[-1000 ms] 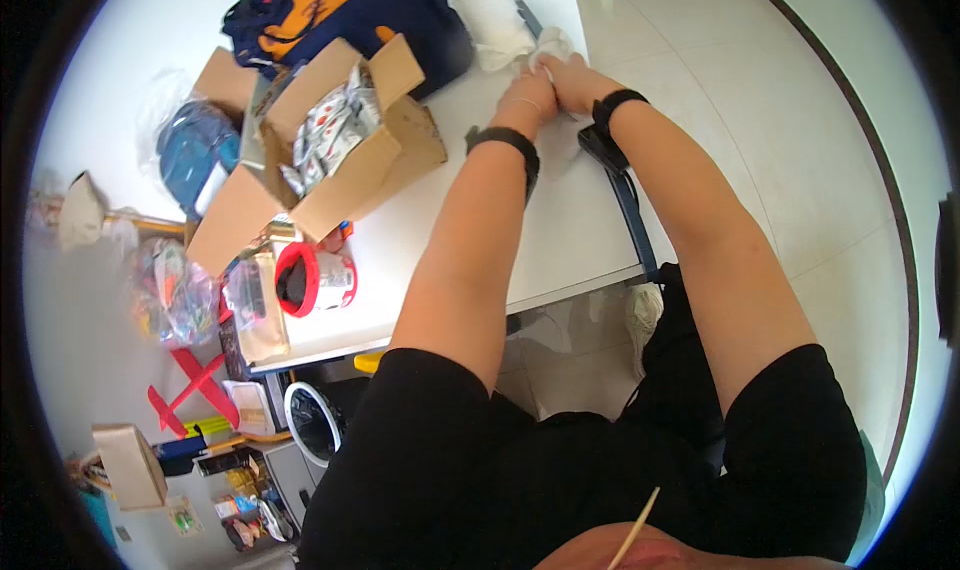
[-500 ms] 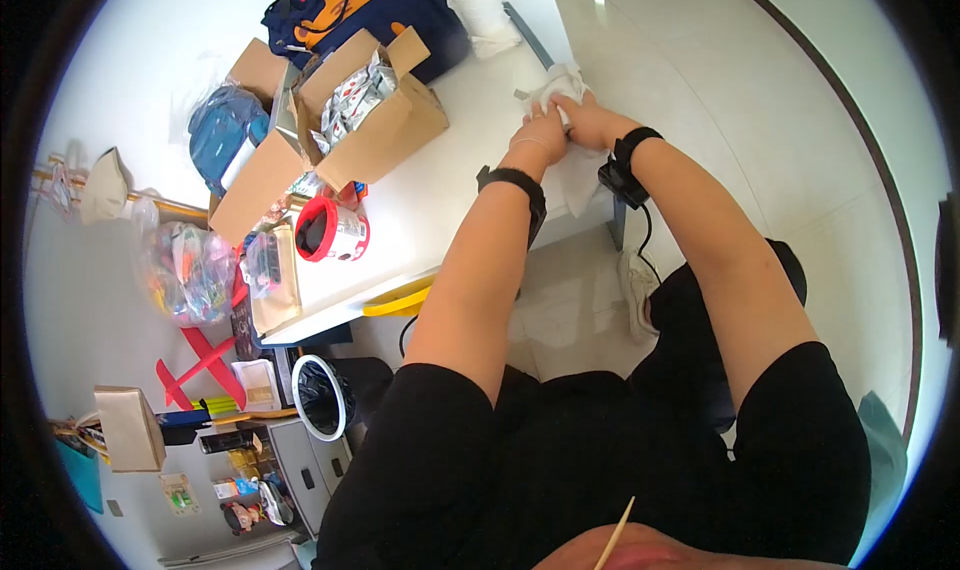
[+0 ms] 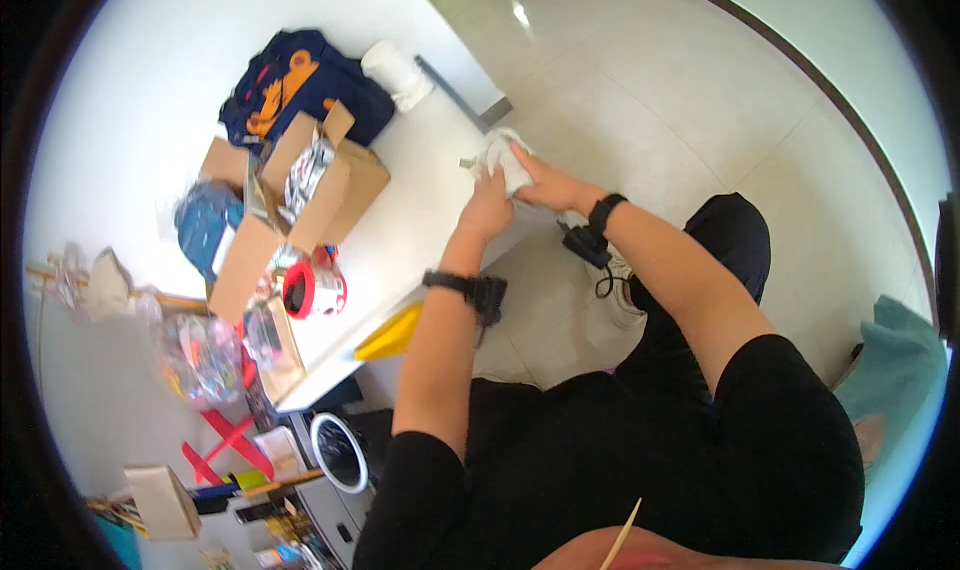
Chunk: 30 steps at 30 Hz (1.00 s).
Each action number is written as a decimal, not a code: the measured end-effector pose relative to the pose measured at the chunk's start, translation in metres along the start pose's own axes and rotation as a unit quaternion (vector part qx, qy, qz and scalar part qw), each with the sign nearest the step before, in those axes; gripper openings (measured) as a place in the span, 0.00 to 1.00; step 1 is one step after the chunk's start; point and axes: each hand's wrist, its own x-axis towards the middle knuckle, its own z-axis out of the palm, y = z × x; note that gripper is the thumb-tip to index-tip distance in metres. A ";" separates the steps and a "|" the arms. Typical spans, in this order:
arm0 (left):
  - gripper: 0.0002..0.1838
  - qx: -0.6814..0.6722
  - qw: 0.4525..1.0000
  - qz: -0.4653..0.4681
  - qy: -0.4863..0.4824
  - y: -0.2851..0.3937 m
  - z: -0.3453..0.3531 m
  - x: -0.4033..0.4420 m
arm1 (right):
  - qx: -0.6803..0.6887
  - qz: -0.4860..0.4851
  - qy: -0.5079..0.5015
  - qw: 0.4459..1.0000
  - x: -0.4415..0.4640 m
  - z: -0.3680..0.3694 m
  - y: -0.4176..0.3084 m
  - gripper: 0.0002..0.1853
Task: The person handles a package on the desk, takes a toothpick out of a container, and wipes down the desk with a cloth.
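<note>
Your left hand (image 3: pixel 487 210) and right hand (image 3: pixel 545 183) are nearer to you than in the earlier frame, and the white cloth (image 3: pixel 506 156) comes with them. Both hands are closed on the bunched cloth, your left from the near left and your right from the right, maybe so the soft bundle does not fall open. It is by the right edge of the white table (image 3: pixel 425 150); you cannot tell here if it touches the top. On the left, the cardboard box (image 3: pixel 352 192) has its flaps open, so the silver packets (image 3: pixel 306 177) show, and its walls keep them together. Farther off, a white roll (image 3: pixel 393 70) is beside the dark blue bag (image 3: pixel 355 90), likely to leave your arms room.
</note>
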 end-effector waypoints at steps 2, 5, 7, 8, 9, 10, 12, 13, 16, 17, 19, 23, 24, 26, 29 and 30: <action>0.38 0.002 1.000 -0.008 0.008 0.018 0.001 -0.009 | 0.188 0.094 -0.034 0.977 -0.018 0.001 0.007 0.46; 0.39 -0.015 0.999 -0.017 0.049 0.025 0.009 -0.013 | 0.312 0.159 -0.052 0.935 -0.023 0.000 0.008 0.46; 0.40 -0.025 0.997 -0.006 0.075 0.026 0.011 -0.014 | 0.372 0.151 -0.040 0.915 -0.028 -0.003 0.009 0.48; 0.40 -0.025 0.996 -0.008 0.084 0.029 0.011 -0.013 | 0.396 0.187 -0.063 0.897 -0.027 -0.005 0.011 0.48; 0.40 -0.027 0.995 -0.008 0.096 0.033 0.008 -0.011 | 0.417 0.222 -0.088 0.877 -0.025 -0.009 0.017 0.47; 0.38 -0.031 0.994 -0.003 0.103 0.039 0.003 -0.009 | 0.462 0.183 -0.103 0.862 -0.022 -0.006 0.026 0.45; 0.36 -0.011 0.996 -0.022 0.086 0.055 -0.011 -0.003 | 0.511 0.174 -0.105 0.835 -0.017 -0.001 0.042 0.44; 0.33 0.006 0.997 -0.043 0.067 0.064 -0.019 -0.001 | 0.558 0.170 -0.109 0.805 -0.015 -0.001 0.041 0.43; 0.28 0.092 0.994 -0.057 0.025 0.078 -0.035 0.021 | 0.569 0.185 -0.101 0.795 -0.007 -0.001 0.045 0.38; 0.28 0.088 0.994 -0.060 0.024 0.081 -0.036 0.032 | 0.574 0.201 -0.097 0.788 -0.005 0.000 0.047 0.36; 0.26 0.252 0.961 -0.105 -0.043 0.089 -0.035 0.054 | 0.553 0.241 -0.089 0.792 -0.001 0.004 0.055 0.33; 0.25 0.441 0.888 -0.104 -0.082 0.105 -0.002 0.083 | 0.472 0.265 -0.036 0.840 0.000 0.028 0.088 0.25; 0.24 0.499 0.854 -0.082 -0.121 0.100 0.016 0.090 | 0.434 0.264 -0.018 0.861 -0.004 0.034 0.096 0.25; 0.24 0.553 0.816 -0.057 -0.157 0.096 0.047 0.094 | 0.378 0.266 0.014 0.887 -0.012 0.045 0.098 0.24; 0.23 0.594 0.791 -0.006 -0.145 0.094 0.082 0.080 | 0.326 0.280 0.039 0.902 -0.032 0.059 0.096 0.23; 0.21 0.600 0.783 0.006 -0.165 0.100 0.087 0.073 | 0.313 0.283 0.046 0.905 -0.040 0.061 0.093 0.22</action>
